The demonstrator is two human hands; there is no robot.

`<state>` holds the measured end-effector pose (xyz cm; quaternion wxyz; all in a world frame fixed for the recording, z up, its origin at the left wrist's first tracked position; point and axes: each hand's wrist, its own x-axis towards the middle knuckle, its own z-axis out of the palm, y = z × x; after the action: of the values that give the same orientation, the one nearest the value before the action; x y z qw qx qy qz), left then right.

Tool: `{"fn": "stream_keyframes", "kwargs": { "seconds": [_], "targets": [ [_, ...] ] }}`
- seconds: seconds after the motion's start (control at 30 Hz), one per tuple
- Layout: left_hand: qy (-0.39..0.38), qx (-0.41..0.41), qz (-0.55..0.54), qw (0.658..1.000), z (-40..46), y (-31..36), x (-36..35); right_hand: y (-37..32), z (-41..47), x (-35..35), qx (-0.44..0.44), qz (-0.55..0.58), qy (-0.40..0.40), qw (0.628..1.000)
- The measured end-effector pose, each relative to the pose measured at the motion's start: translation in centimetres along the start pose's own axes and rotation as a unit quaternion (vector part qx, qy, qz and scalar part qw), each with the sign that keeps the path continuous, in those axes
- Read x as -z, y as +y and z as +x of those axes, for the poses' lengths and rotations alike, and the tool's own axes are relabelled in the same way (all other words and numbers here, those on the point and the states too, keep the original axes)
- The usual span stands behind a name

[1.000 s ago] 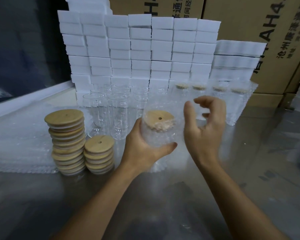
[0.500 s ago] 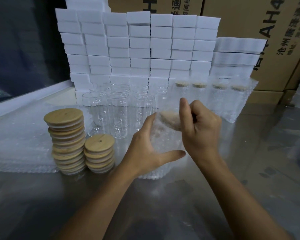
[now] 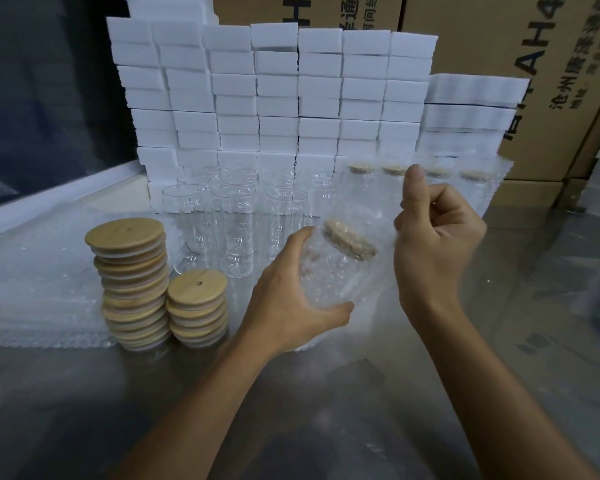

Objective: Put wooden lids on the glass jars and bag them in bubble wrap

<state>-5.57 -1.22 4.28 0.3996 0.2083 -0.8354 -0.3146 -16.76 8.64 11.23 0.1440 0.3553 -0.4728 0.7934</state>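
My left hand point(image 3: 293, 306) grips a glass jar point(image 3: 340, 275) with a wooden lid point(image 3: 349, 239), tilted to the right inside a bubble wrap bag. My right hand point(image 3: 433, 244) pinches the open end of that bag beside the lid, thumb pointing up. Two stacks of wooden lids point(image 3: 132, 282) stand at the left, the shorter stack point(image 3: 198, 308) next to the taller one. Several bare glass jars point(image 3: 236, 230) stand behind them. Several lidded jars in bubble wrap point(image 3: 440, 178) stand at the back right.
A pile of flat bubble wrap bags point(image 3: 39, 292) lies at the left on the metal table point(image 3: 326, 427). A wall of white boxes point(image 3: 274, 95) rises behind the jars, with brown cartons point(image 3: 534, 81) behind and to the right.
The bagged jar has tipped from upright to leaning right. My right hand went from open above it to closing on the bag's open end and pulling it up to the right.
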Motion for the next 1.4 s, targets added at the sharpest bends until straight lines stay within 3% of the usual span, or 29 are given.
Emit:
{"fn": "stream_keyframes", "kwargs": {
  "seconds": [0.1, 0.17, 0.23, 0.33, 0.47, 0.53, 0.6, 0.7, 0.8, 1.0, 1.07, 1.2, 1.33, 1.4],
  "targets": [
    [0.010, 0.010, -0.006, 1.000, 0.1, -0.1, 0.0, 0.6, 1.1, 0.6, -0.057, 0.028, 0.060, 0.996],
    [0.038, 0.043, -0.062, 0.996, 0.2, -0.1, 0.1, 1.7, 1.4, 1.1, -0.113, 0.025, 0.090, 0.989],
    [0.069, 0.085, -0.146, 0.983, 0.5, -0.1, 0.3, 3.1, 1.1, 1.1, -0.182, -0.006, 0.071, 0.981],
    [0.100, 0.141, -0.266, 0.948, 0.8, 0.4, 0.8, 4.7, 0.0, 0.6, -0.317, -0.006, -0.092, 0.944],
    [0.110, 0.180, -0.366, 0.907, 1.0, 0.9, 1.4, 6.3, -1.8, 1.3, -0.395, 0.009, -0.416, 0.819],
    [0.087, 0.198, -0.418, 0.882, 1.1, 0.9, 1.7, 6.8, -2.6, 1.7, -0.404, 0.047, -0.500, 0.765],
    [0.041, 0.218, -0.462, 0.859, 1.1, 1.1, 2.0, 6.8, -3.0, 1.9, -0.407, 0.085, -0.533, 0.737],
    [0.007, 0.206, -0.434, 0.877, 1.0, 1.3, 1.8, 6.4, -3.5, 1.5, -0.402, 0.134, -0.523, 0.740],
    [0.012, 0.182, -0.368, 0.912, 0.9, 1.2, 1.4, 6.4, -3.9, 1.3, -0.398, 0.165, -0.471, 0.770],
    [-0.045, 0.157, -0.281, 0.946, 0.6, 0.2, 0.5, 6.9, -3.6, 0.6, -0.358, 0.134, -0.358, 0.852],
    [-0.059, 0.150, -0.269, 0.949, 0.3, -0.1, -0.3, 7.3, -3.4, 0.8, -0.350, 0.120, -0.343, 0.864],
    [-0.014, 0.209, -0.325, 0.922, 0.0, -0.6, -1.2, 6.7, -3.0, 1.0, -0.385, 0.113, -0.428, 0.809],
    [0.047, 0.216, -0.295, 0.929, 0.2, -0.7, -0.8, 8.5, -2.6, 2.1, -0.379, 0.119, -0.468, 0.789],
    [0.040, 0.188, -0.301, 0.934, 0.0, -0.7, -1.1, 9.2, -2.9, 2.3, -0.410, 0.167, -0.457, 0.772]
  ]
}}
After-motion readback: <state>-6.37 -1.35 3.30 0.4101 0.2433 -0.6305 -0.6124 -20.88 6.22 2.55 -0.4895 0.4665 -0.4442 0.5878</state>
